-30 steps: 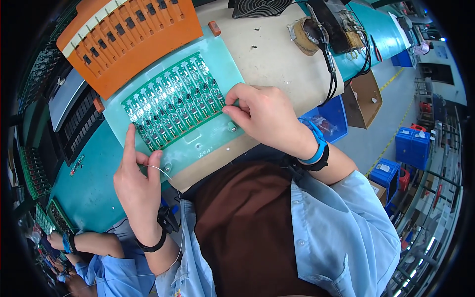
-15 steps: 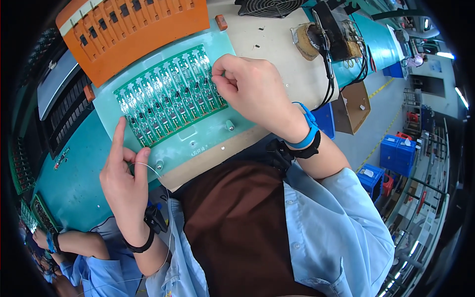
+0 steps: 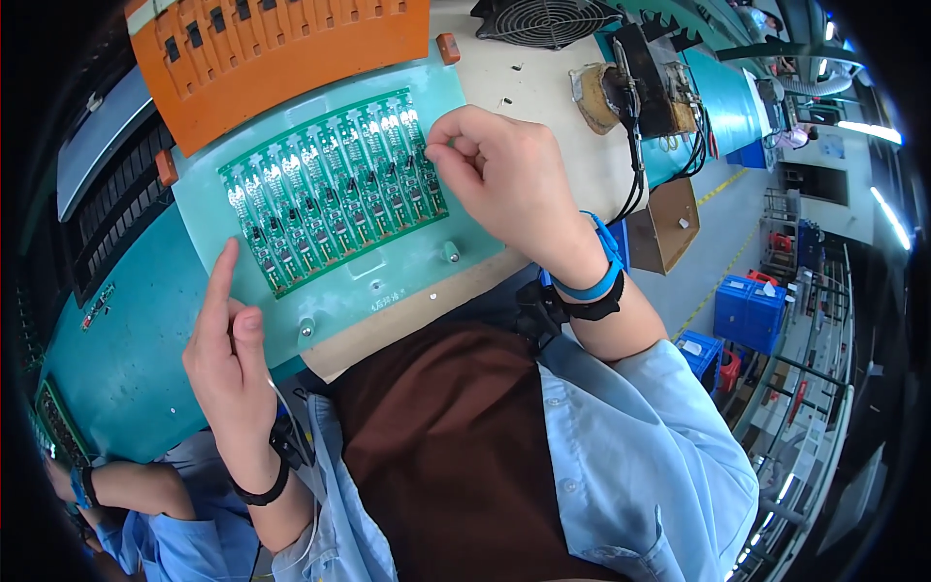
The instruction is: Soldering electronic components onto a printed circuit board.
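A green circuit board panel (image 3: 335, 194), made of several narrow strips with small dark components, lies on a pale green fixture plate (image 3: 388, 267). My right hand (image 3: 514, 184) is at the panel's right edge, thumb and index finger pinched together. Whatever might be between those fingertips is too small or hidden to make out. To the left of the panel is my left hand (image 3: 228, 359), its index finger stretched out over the plate's left part and its thumb apart. It holds nothing, and its fingertips are clear of the panel.
Behind the plate stands an orange slotted holder (image 3: 291, 58) with black parts in its slots. A black fan grille (image 3: 548, 21) and a dark device with cables (image 3: 655, 87) are at the far right. A co-worker's forearm (image 3: 145, 485) shows at lower left.
My left hand has drawn away from the panel's left corner, its thumb moving off the edge. The right hand stays pinched at the panel's right edge. The whole view has shifted slightly.
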Demonstrator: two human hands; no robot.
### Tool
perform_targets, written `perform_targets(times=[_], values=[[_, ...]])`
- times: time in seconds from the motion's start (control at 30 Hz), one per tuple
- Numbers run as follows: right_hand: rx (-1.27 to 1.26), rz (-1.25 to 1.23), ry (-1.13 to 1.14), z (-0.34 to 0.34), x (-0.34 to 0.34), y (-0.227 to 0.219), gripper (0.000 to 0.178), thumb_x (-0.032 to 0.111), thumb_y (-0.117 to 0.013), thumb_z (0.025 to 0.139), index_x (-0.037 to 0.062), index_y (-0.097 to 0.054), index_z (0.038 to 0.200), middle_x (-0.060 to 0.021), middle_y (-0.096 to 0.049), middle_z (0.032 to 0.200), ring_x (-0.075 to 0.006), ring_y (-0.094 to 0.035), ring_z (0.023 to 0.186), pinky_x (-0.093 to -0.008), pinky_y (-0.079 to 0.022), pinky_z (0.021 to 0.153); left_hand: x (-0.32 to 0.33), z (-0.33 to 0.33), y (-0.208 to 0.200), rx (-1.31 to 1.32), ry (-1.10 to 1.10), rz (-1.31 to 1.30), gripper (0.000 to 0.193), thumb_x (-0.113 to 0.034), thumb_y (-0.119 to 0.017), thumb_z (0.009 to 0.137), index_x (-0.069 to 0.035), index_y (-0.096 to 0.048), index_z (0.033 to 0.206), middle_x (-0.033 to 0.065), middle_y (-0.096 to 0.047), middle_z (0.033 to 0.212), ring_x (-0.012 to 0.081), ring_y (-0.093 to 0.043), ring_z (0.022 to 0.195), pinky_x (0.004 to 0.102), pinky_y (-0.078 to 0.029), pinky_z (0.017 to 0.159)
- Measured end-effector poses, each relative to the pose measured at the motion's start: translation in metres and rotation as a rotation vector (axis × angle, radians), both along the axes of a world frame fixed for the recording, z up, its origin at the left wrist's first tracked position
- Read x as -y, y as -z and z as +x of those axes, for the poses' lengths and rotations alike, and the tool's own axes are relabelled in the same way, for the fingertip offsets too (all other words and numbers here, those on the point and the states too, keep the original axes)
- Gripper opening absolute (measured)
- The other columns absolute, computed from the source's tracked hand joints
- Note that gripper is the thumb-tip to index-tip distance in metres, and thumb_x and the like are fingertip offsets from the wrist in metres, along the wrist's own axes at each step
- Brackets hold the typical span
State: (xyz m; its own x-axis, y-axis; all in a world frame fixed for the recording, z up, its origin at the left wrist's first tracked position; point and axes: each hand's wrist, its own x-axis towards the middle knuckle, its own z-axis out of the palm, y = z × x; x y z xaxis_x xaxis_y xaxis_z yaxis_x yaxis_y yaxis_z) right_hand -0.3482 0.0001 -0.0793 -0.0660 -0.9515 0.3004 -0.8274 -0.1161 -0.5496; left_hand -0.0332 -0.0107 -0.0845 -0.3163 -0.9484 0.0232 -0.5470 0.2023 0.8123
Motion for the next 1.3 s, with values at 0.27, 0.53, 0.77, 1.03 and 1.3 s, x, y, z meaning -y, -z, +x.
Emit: perform_targets(times=[0.27, 0.53, 0.77, 1.03, 1.3], values=[[-0.105, 0.008, -0.052, 0.012, 0.006, 0.001, 0.006, 0.006, -0.075, 0.088, 0.0076, -0.071, 0.093, -0.0065, -0.065, 0.068, -0.0216, -0.065, 0.059, -0.0327, -0.051, 0.056, -0.003, 0.004, 0.009, -0.028, 0.011, -0.057, 0.043, -0.027, -0.056, 0.109, -0.005, -0.062, 0.145, 0.004, -0.05, 0.074, 0.0135, -0.048, 0.068, 0.0284, -0.042, 0.064], [-0.271, -0.052, -0.118, 0.013, 0.008, -0.006, 0.008, 0.008, -0.075, 0.087, 0.0091, -0.072, 0.094, -0.0059, -0.068, 0.076, -0.0241, -0.068, 0.067, -0.0354, -0.053, 0.06, -0.003, 0.008, 0.018, -0.076, -0.004, -0.078, 0.039, -0.025, -0.061, 0.107, -0.005, -0.067, 0.139, 0.0039, -0.054, 0.075, 0.013, -0.05, 0.068, 0.0282, -0.043, 0.064], [-0.161, 0.047, -0.106, 0.022, 0.008, -0.008, 0.007, 0.006, -0.075, 0.086, 0.0083, -0.071, 0.092, -0.0058, -0.068, 0.075, -0.0227, -0.067, 0.065, -0.0347, -0.053, 0.058, -0.002, 0.008, 0.018, -0.081, -0.011, -0.08, 0.037, -0.022, -0.063, 0.104, -0.005, -0.068, 0.137, 0.0045, -0.054, 0.074, 0.0133, -0.051, 0.067, 0.028, -0.044, 0.065], [-0.145, -0.009, -0.168, 0.023, 0.015, -0.004, 0.008, 0.003, -0.075, 0.085, 0.0077, -0.073, 0.091, -0.0059, -0.068, 0.074, -0.0204, -0.063, 0.06, -0.0322, -0.051, 0.056, -0.003, 0.007, 0.017, -0.091, -0.016, -0.075, 0.036, -0.019, -0.065, 0.103, -0.005, -0.069, 0.136, 0.0043, -0.054, 0.074, 0.0129, -0.051, 0.067, 0.028, -0.044, 0.064], [-0.039, 0.015, -0.148, 0.019, 0.013, -0.007, 0.01, 0.002, -0.077, 0.084, 0.0067, -0.075, 0.093, -0.0045, -0.066, 0.07, -0.0146, -0.061, 0.057, -0.0283, -0.049, 0.055, -0.002, 0.009, 0.018, -0.127, -0.014, -0.059, 0.035, -0.017, -0.065, 0.102, -0.004, -0.07, 0.134, 0.0035, -0.054, 0.073, 0.0116, -0.05, 0.066, 0.0273, -0.044, 0.063]])
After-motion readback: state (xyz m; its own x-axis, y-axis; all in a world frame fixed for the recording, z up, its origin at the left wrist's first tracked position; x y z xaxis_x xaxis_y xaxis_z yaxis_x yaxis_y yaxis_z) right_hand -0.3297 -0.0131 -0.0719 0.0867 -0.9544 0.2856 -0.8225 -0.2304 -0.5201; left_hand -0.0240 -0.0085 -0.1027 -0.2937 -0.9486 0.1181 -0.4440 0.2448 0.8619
